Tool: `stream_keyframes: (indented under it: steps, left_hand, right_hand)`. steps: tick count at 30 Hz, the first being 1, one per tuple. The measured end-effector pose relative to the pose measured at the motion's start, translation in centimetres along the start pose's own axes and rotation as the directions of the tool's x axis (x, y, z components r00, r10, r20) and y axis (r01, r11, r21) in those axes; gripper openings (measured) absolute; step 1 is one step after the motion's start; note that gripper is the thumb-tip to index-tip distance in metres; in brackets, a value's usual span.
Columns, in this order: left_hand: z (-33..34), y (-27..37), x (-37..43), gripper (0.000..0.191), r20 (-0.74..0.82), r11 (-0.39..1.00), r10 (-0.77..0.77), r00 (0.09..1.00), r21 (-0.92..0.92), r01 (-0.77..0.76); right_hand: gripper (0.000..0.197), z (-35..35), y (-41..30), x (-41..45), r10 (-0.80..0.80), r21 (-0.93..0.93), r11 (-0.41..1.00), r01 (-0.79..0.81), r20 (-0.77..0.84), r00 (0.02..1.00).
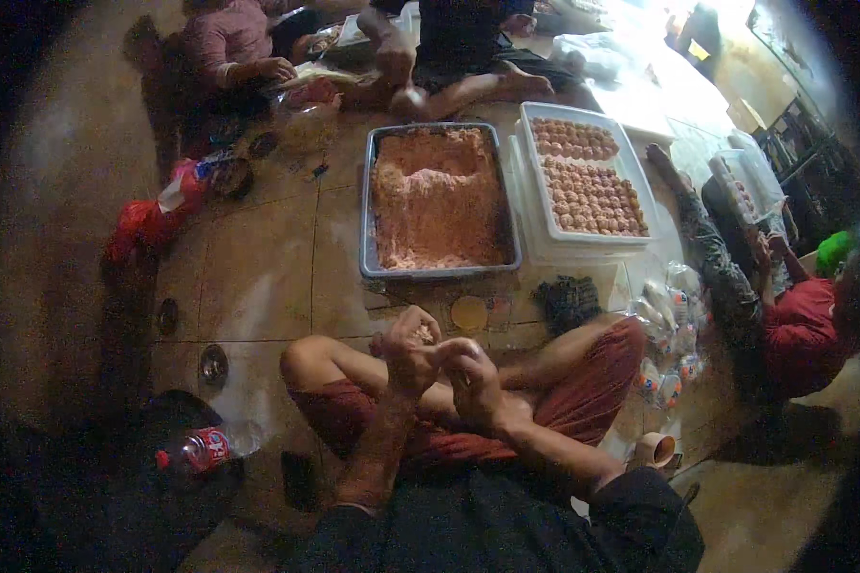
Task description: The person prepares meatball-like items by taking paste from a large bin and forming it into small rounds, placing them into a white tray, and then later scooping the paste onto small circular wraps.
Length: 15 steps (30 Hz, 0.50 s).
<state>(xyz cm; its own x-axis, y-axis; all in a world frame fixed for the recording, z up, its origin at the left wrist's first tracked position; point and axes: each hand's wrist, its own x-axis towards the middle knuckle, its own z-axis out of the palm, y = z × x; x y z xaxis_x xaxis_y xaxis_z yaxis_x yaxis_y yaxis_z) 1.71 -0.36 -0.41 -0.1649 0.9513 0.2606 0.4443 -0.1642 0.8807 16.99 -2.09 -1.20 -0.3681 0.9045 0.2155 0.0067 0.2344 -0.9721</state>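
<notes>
My left hand [410, 358] is raised above my crossed legs, its fingers curled around a small clump of pale, crumbly mixture [423, 334]. Close against it, my right hand [473, 383] has bent fingers; whether anything is pinched in them is hidden. Beyond my hands lies a blue-rimmed plastic tray [441, 273] of reddish-brown crumbly mixture [437, 222], hollowed towards its far end. To its right stands a stack of translucent plastic boxes [534, 236]. Rows of small round brown balls [591, 197] fill much of the top one, with a gap between two groups.
Near my right knee are a dark crumpled cloth or bag [570, 301], several plastic-wrapped items [666, 336] and a cup [652, 450]. A red-labelled bottle [208, 450] lies left; a red plastic bag [150, 215] sits farther off. People sit ahead and at right [806, 329].
</notes>
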Motion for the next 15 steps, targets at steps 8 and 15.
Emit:
stream_keyframes:
  steps: [8,15]
  left_hand:
    - [-3.3,-0.7,1.3,0.046,0.192,0.998,0.027,0.981,0.049,-0.037]
    - [-1.6,-2.6,0.8,0.037,0.216,0.996,-0.090,0.972,0.032,0.085]
  right_hand:
    - [0.013,-4.4,-5.1,-0.1,0.052,-0.337,0.939,-0.070,-0.065,0.997]
    - [0.011,-5.0,-6.7,1.3,0.015,-0.410,0.912,-0.015,-0.002,1.000]
